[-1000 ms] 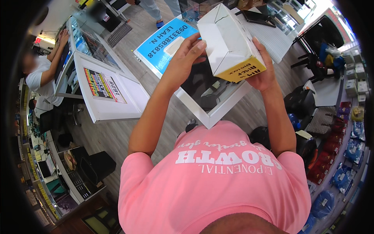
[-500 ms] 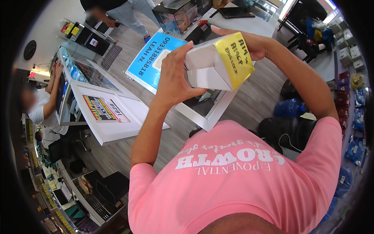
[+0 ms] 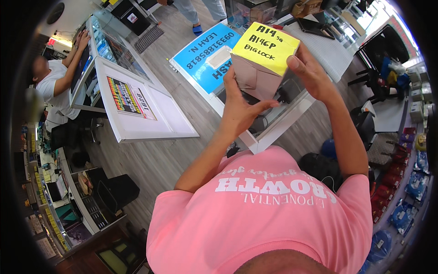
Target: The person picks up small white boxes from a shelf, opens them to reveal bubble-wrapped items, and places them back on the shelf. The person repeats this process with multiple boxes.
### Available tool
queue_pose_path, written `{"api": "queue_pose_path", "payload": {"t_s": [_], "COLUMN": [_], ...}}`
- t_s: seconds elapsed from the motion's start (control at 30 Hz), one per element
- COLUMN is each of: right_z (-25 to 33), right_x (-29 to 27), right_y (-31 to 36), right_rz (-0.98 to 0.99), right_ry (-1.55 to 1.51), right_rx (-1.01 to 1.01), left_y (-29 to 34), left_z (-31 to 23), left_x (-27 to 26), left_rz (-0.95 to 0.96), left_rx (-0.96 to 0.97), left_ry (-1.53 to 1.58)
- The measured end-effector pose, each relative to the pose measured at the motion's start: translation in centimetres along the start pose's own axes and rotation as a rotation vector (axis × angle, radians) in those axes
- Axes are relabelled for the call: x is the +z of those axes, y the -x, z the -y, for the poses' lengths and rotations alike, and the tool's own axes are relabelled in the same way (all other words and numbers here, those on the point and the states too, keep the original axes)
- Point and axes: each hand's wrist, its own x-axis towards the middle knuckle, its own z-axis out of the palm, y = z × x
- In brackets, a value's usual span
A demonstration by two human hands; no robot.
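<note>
Between my hands is a small white cardboard box (image 3: 258,82) with a yellow handwritten label (image 3: 267,48) on the face turned up toward me. My right hand (image 3: 310,71) grips its right side, the thumb lying along the label's edge. On the left, my left hand (image 3: 239,102) is curved round the box, its thumb stretched across the lower front. Folded cardboard shows on the shaded front side. Beneath the box stands a white-framed glass display counter (image 3: 260,142), topped by a blue printed sign (image 3: 205,57).
Left of me stands another white-framed counter (image 3: 155,107) with a coloured poster, and a person in a white shirt (image 3: 57,82) leans at it. A black tablet-like device (image 3: 315,28) lies at the far right. Packaged goods (image 3: 406,214) line the right side. A black office chair (image 3: 116,192) stands lower left.
The box has turned so its labelled face points up and its open hollow no longer shows. My left hand has shifted lower on it. The view has swung slightly.
</note>
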Motion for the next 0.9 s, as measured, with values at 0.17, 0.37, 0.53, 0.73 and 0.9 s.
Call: {"api": "queue_pose_path", "payload": {"t_s": [0.17, 0.37, 0.53, 0.73, 0.9], "right_z": [-1.7, -2.3, -0.4, -0.4, -0.1], "right_x": [-2.0, -1.1, -0.9, -0.5, -0.2], "right_y": [1.3, 3.5, 3.6, 3.3, 3.6], "right_rz": [0.026, -0.136, -0.134, -0.062, -0.067], "right_ry": [-0.047, 0.148, 0.317, 0.200, 0.090], "right_rx": [-0.110, -0.552, -0.761, -0.727, -0.685], "left_y": [-1.7, -4.1, -7.9, -7.8, -7.1], "left_z": [-1.9, -1.4, -3.5, -2.1, -2.9], "left_x": [-4.0, -4.3, -5.1, -3.0, -2.8], "left_rz": [0.191, 0.126, 0.307, 0.312, 0.308], "left_rx": [-0.188, 0.538, 0.816, 0.754, 0.692], "left_ry": [0.100, -0.085, -0.146, 0.153, 0.262]}}
